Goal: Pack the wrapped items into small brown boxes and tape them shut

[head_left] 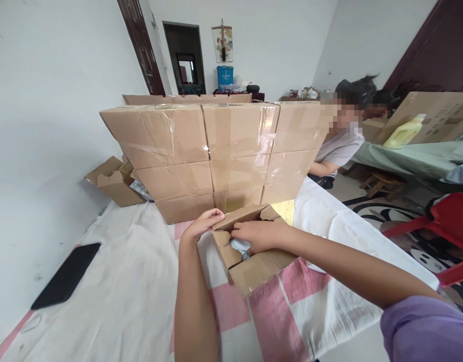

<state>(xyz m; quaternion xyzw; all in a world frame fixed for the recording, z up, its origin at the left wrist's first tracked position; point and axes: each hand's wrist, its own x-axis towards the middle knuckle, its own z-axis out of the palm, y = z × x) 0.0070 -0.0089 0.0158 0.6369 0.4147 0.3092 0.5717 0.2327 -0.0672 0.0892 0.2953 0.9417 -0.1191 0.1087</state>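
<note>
An open cardboard box (263, 266) sits in front of me with its flaps up. My left hand (207, 222) is at its back left corner, fingers curled and closed on the edge of a flap. Reaching inside from the right, my right hand (257, 235) has its fingers bent around a crumpled white and pale-blue piece (241, 246), which looks like paper or plastic wrapping. The fingertips are partly hidden, as is the floor of the box.
Several taped cartons (237, 130) form a wall behind the box. An open carton (116, 183) stands left, a black phone-like slab (66, 275) nearer. A person (339, 151) sits beyond the cartons. On the right are a red chair (450, 226) and a yellow bottle (404, 131).
</note>
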